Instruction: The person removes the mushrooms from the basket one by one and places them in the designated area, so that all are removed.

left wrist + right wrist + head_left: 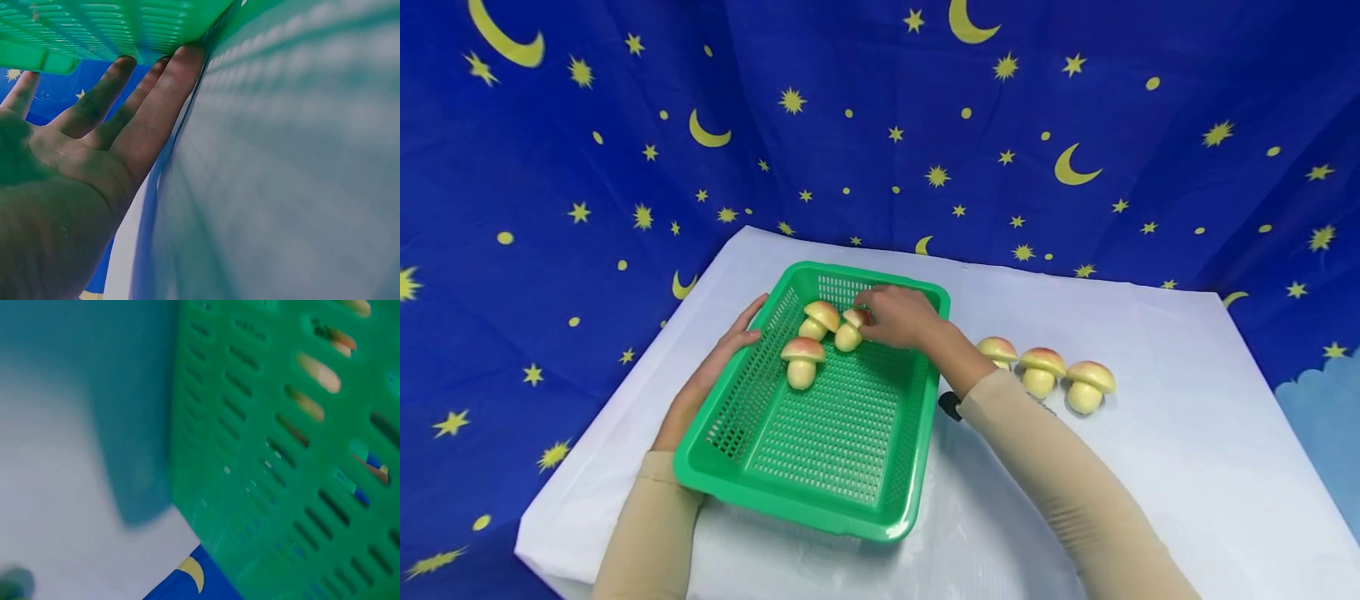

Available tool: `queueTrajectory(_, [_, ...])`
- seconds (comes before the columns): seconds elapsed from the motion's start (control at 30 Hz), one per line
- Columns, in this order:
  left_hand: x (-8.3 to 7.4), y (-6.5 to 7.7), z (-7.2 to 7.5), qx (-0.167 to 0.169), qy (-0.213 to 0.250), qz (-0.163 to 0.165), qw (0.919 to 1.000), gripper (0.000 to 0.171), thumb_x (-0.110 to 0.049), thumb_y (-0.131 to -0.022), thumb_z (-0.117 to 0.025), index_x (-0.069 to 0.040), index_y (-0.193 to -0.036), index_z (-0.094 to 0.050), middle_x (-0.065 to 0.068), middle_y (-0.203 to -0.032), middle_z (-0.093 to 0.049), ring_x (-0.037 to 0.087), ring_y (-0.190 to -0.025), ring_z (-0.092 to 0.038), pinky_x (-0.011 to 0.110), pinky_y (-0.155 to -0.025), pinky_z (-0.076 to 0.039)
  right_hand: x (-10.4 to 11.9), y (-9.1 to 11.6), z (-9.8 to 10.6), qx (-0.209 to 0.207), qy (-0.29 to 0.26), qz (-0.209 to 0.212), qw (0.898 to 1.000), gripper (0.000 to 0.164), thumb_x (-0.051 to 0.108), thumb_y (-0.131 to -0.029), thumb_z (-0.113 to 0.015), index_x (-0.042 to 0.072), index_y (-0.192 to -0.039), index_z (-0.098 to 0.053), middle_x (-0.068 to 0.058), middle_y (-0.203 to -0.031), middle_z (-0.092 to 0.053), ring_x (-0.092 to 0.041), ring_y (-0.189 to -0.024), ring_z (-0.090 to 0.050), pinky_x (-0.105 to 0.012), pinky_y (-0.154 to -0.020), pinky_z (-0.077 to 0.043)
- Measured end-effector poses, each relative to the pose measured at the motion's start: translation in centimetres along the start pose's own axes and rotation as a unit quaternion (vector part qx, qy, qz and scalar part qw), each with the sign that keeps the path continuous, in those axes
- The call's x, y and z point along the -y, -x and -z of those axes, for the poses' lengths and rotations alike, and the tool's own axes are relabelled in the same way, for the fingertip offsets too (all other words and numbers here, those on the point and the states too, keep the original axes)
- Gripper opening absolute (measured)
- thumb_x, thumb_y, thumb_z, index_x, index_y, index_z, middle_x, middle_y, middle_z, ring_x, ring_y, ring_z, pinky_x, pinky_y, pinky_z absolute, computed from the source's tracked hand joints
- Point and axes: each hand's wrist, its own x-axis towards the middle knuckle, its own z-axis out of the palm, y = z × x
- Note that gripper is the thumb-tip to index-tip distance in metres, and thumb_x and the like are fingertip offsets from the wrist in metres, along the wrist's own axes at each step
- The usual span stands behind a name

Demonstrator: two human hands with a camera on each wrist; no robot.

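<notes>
A green plastic basket with slotted walls sits on the white table. My left hand is at the basket's left side, and in the left wrist view its straight fingers touch the slotted plastic from outside. Inside the basket, my right hand pinches the cap of a toy mushroom with a pale stem. Beside it are a second mushroom and, nearer me, a third mushroom. In the right wrist view the basket wall hides that hand.
Right of the basket, three more mushrooms stand in a row: one partly behind my forearm, a middle mushroom and a right mushroom. A dark object shows by my right wrist. A blue star-patterned cloth hangs behind the table.
</notes>
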Motion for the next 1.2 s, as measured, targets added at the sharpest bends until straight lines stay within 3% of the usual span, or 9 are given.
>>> queueTrajectory(0.13, [-0.1,0.3,-0.2,0.007,-0.005,0.007,0.9999,0.059,-0.018,-0.105,-0.030,-0.028,-0.156,-0.001,0.004,-0.161,-0.004,0.028,-0.143,-0.012,0.033,-0.108,-0.030,0.5,-0.5,-0.5,0.013,0.014,-0.010,1.000,0.038,0.031,-0.087,-0.063,0.023,-0.124,-0.063,0.008,-0.089,-0.056,-0.012,-0.079,-0.050,-0.030,-0.060,-0.043])
queueTrajectory(0.67, [-0.2,0.3,-0.2,0.001,-0.008,-0.001,1.0000,0.060,-0.017,-0.104,-0.032,-0.027,-0.156,-0.005,0.007,-0.160,-0.006,0.030,-0.142,-0.014,0.029,-0.104,-0.034,0.7,-1.1,-1.3,0.021,0.007,0.000,1.000,0.042,0.023,-0.086,-0.065,0.018,-0.127,-0.061,0.005,-0.106,-0.062,-0.011,-0.083,-0.053,-0.028,-0.066,-0.046])
queueTrajectory(0.9, [-0.3,0.4,-0.4,0.000,-0.004,0.002,1.0000,0.059,-0.016,-0.104,-0.030,-0.027,-0.156,-0.005,0.006,-0.160,-0.007,0.029,-0.143,-0.014,0.030,-0.105,-0.034,0.6,-0.8,-1.0,0.030,-0.006,0.007,1.000,0.044,0.022,-0.086,-0.064,0.018,-0.130,-0.061,0.003,-0.117,-0.062,-0.011,-0.091,-0.055,-0.031,-0.075,-0.047])
queueTrajectory(1.2, [-0.3,0.3,-0.3,-0.001,-0.010,0.004,0.9999,0.059,-0.017,-0.104,-0.031,-0.027,-0.156,-0.005,0.006,-0.160,-0.006,0.029,-0.142,-0.014,0.029,-0.104,-0.035,0.5,0.0,0.3,0.014,-0.024,0.035,0.999,0.042,0.023,-0.085,-0.065,0.019,-0.127,-0.062,0.007,-0.097,-0.058,-0.013,-0.079,-0.050,-0.030,-0.063,-0.044])
